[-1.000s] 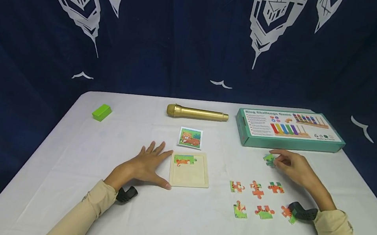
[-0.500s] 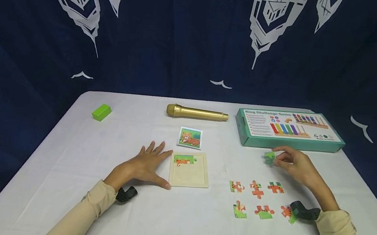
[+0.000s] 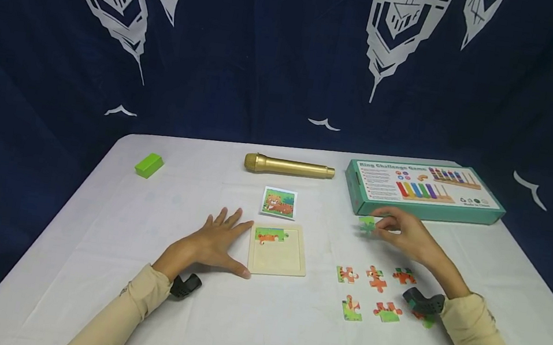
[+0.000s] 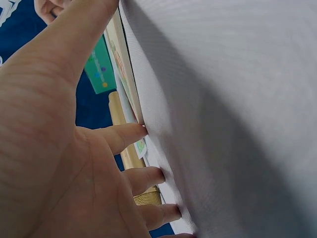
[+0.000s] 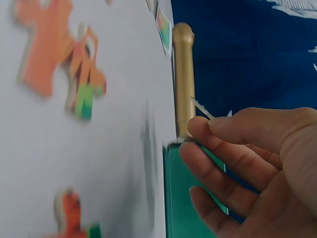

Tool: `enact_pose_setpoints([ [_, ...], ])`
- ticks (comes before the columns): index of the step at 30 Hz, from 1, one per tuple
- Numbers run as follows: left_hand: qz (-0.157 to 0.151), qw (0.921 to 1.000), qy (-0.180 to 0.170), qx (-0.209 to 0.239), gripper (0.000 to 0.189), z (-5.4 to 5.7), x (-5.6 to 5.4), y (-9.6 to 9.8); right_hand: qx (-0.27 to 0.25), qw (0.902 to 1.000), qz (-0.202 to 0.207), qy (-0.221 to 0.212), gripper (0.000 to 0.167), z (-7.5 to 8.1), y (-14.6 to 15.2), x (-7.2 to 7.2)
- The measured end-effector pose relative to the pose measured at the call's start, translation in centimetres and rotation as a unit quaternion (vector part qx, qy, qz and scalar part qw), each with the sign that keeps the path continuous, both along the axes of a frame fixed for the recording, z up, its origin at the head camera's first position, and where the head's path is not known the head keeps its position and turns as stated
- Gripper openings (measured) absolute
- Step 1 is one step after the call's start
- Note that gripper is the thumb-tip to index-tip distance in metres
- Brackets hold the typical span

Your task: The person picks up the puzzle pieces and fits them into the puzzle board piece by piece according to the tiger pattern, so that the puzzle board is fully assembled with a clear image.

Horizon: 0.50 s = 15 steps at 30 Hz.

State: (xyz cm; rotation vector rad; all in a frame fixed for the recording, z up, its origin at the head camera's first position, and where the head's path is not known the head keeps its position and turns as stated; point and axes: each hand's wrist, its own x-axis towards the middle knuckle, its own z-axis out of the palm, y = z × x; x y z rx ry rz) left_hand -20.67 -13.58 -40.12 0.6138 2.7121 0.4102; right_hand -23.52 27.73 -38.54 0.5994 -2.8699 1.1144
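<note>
My right hand [image 3: 405,231] pinches a green jigsaw piece [image 3: 366,224] between thumb and index finger, in front of the green box. In the right wrist view that piece [image 5: 202,107] shows edge-on at the fingertips. My left hand [image 3: 214,244] lies spread at the left side of the wooden puzzle tray [image 3: 277,261], index fingertip and thumb at its edge. Joined green and orange pieces [image 3: 270,235] fill the tray's upper left. Several loose tiger jigsaw pieces [image 3: 387,312] lie in two rows right of the tray, one partly hidden behind the right wrist's camera.
A small tiger picture card [image 3: 279,202] lies behind the tray. Farther back are a gold microphone [image 3: 289,167] and a green Ring Challenge Game box [image 3: 426,193]. A lime green block [image 3: 149,165] sits at the far left of the white-covered table [image 3: 214,327].
My right hand has raised the green jigsaw piece from the table and carried it left towards the tray. The left hand has stayed in place.
</note>
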Motion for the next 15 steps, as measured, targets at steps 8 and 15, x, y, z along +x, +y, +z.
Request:
enact_pose_setpoints([
  [8,0.001,1.0,-0.001,-0.007,0.115,0.1,0.0,0.0,-0.03,0.9977,0.057,-0.023,0.031,0.2,-3.6,-0.7],
  [15,0.003,1.0,-0.004,-0.008,0.115,0.2,0.1,0.0,-0.083,0.9898,0.097,-0.063,0.029,-0.2,-6.2,-1.2],
])
